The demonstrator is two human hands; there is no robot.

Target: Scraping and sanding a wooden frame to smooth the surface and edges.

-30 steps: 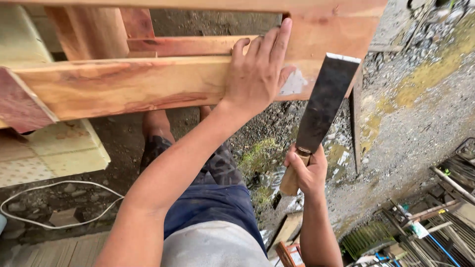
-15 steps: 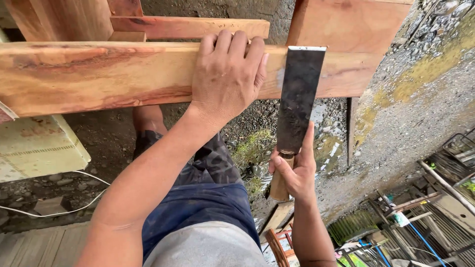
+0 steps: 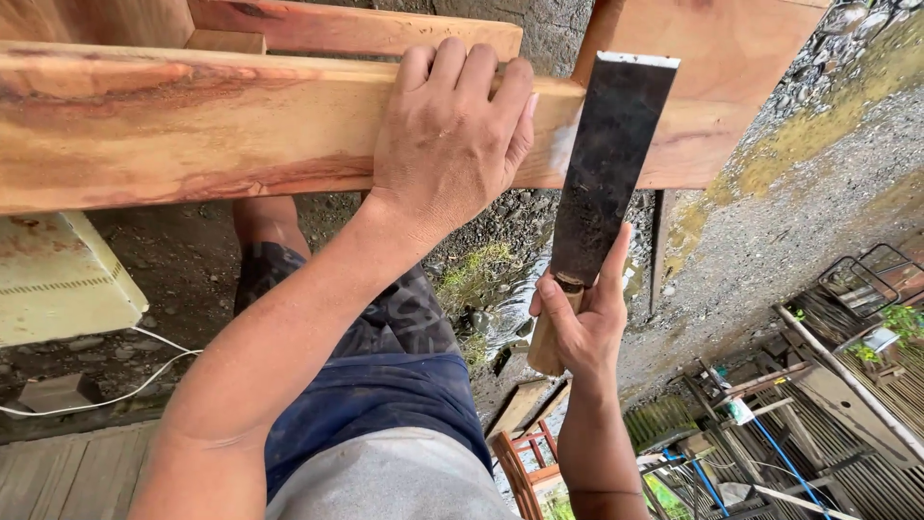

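My left hand [image 3: 449, 140] lies flat over a long reddish wooden plank [image 3: 192, 125], fingers curled over its top edge. My right hand [image 3: 577, 323] grips the wooden handle of a broad dark-bladed cleaver-like tool [image 3: 608, 164]. The blade points up, its flat face against the plank just right of my left hand. A wider upright board [image 3: 712, 58] rises behind the blade.
A second plank [image 3: 356, 27] lies behind the first. A pale block [image 3: 58, 279] and a white cable [image 3: 106, 385] are on the ground at left. Gravel and a concrete slope [image 3: 789, 221] are at right, with a red wooden chair [image 3: 525, 457] and scrap below.
The blade has moved left and up until it lies against the plank beside my left hand. My left hand has shifted from flat on the face to curling over the plank's top edge.
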